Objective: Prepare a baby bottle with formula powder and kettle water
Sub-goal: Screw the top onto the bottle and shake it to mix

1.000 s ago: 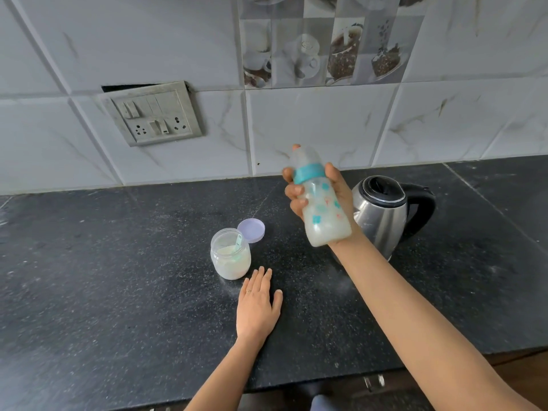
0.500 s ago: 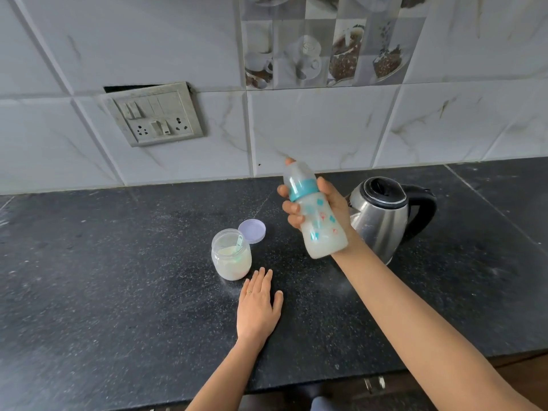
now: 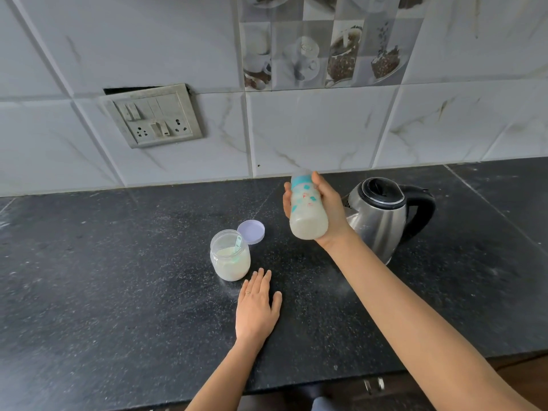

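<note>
My right hand [image 3: 329, 207] grips a baby bottle [image 3: 307, 210] with a teal collar and milky liquid, held in the air above the counter, tilted slightly with its teat pointing up and away. Just right of it stands a steel kettle [image 3: 382, 218] with a black lid and handle. A small glass jar of formula powder [image 3: 230, 258] with a teal scoop inside stands open at centre, its lilac lid [image 3: 251, 231] lying behind it. My left hand [image 3: 257, 307] rests flat on the counter, fingers straight, just in front of the jar.
The black speckled counter [image 3: 118, 277] runs across the view to a front edge near the bottom. A tiled wall with a switch and socket plate [image 3: 154, 115] stands behind. Some powder dusts the counter near the jar.
My right hand has lowered the bottle steadily, from in front of the wall tiles to just above the counter beside the kettle. My left hand, the jar and the kettle have not moved.
</note>
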